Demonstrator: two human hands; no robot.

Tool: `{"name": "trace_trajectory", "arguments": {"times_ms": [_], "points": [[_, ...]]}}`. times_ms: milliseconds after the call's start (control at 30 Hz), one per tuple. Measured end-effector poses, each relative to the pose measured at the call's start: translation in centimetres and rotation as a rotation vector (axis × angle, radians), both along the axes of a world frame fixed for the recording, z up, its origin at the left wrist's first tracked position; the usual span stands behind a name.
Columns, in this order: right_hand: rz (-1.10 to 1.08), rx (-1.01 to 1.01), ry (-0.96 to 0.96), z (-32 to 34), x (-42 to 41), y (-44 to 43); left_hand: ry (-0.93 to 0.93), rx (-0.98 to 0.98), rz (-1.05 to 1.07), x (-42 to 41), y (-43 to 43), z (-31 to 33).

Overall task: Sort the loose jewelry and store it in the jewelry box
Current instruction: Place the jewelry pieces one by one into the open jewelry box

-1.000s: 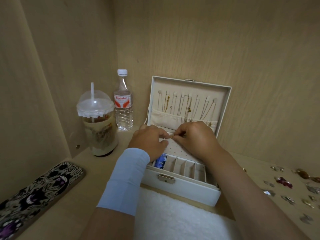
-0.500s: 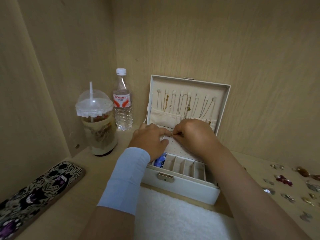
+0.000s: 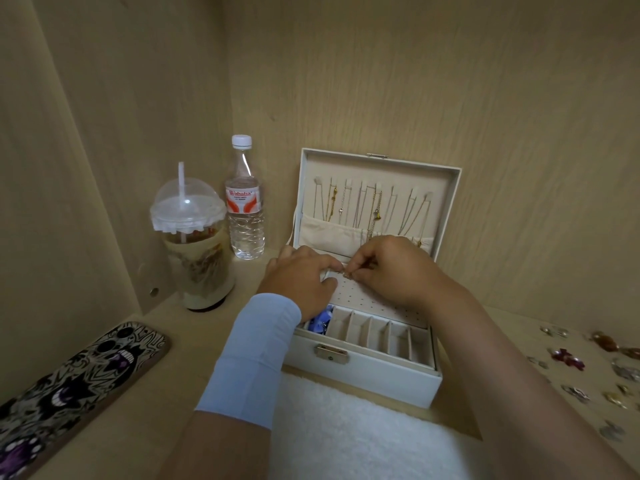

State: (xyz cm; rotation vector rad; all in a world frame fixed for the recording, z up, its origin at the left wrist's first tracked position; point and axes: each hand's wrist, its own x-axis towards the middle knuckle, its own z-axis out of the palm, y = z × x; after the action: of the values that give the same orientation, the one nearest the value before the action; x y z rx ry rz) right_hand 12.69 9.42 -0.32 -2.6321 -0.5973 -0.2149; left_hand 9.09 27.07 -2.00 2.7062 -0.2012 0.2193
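Fingers (image 3: 362,271) pinching small piece (image 3: 346,274), maybe earring, necklaces (image 3: 367,209) in box lid (image 3: 445,202)

What you can't make out
The tiny piece (image 3: 345,273) between your fingertips (image 3: 354,269) is too small to identify; your left hand (image 3: 301,278) half-hides the blue item (image 3: 320,322).

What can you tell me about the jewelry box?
The cream jewelry box stands open on the shelf, its lid upright with necklaces hanging above a pouch. A metal clasp sits in front. The leftmost tray slot holds something blue. Left hand and right hand pinch a small piece over its dotted panel.
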Motion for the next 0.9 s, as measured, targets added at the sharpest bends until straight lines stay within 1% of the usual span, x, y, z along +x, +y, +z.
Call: {"name": "trace_trajectory", "arguments": {"times_ms": [167,300,400,500,633,733,833,900], "points": [[0.025,0.033,0.105,0.1,0.0,-0.2,0.01,-0.007,-0.007,0.1,0.0,0.2],[0.007,0.177,0.091,0.9,-0.4,-1.2,-0.007,-0.136,0.019,-0.2,0.0,0.5],[-0.014,0.247,0.059,2.0,-1.2,-3.3,-0.09,-0.222,0.012,-0.7,-0.1,1.2],[-0.047,0.252,0.039,2.2,-2.5,-6.7,-0.187,-0.269,-0.015,-1.4,-0.7,2.2],[-0.123,0.158,0.055,1.6,-4.4,-11.9,-0.267,-0.293,-0.128,-3.0,-3.9,2.7],[-0.204,0.088,0.113,0.4,-5.6,-15.0,-0.23,-0.306,-0.256,-4.1,-7.5,2.6],[-0.263,-0.035,0.176,-1.0,-6.2,-16.7,-0.173,-0.185,-0.333,-4.0,-11.4,2.3],[-0.302,-0.111,0.205,-1.8,-6.2,-17.3,-0.108,-0.063,-0.341,-3.7,-13.9,2.1]]}}
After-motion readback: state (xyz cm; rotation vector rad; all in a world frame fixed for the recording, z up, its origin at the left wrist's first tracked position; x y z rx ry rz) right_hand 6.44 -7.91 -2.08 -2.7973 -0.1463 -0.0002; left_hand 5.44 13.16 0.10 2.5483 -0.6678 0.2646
